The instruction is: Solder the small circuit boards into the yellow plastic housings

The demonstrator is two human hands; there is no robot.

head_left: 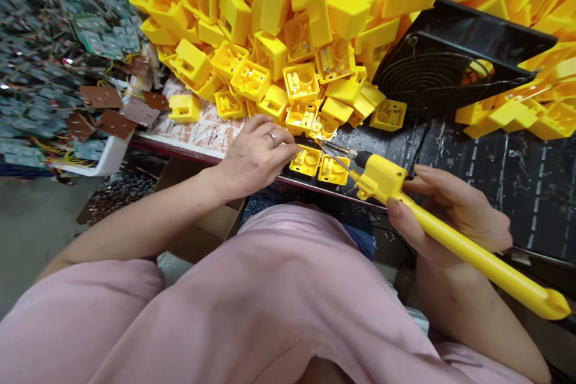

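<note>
My right hand is wrapped round the yellow handle of a soldering iron, which has a trigger-like block and a thin feed tube beside its tip. The tip points left, over small open yellow plastic cases at the table's front edge. One case lies right by my left fingertips, and another case sits just right of it under the iron. My left hand, with a ring on one finger, has its fingers bent and pinched together; what lies between them is hidden.
A big heap of yellow cases covers the back of the table. A black fan stands among them at right. At left are piled circuit boards, several brown boards and a white tray edge. The dark table mat spreads at right.
</note>
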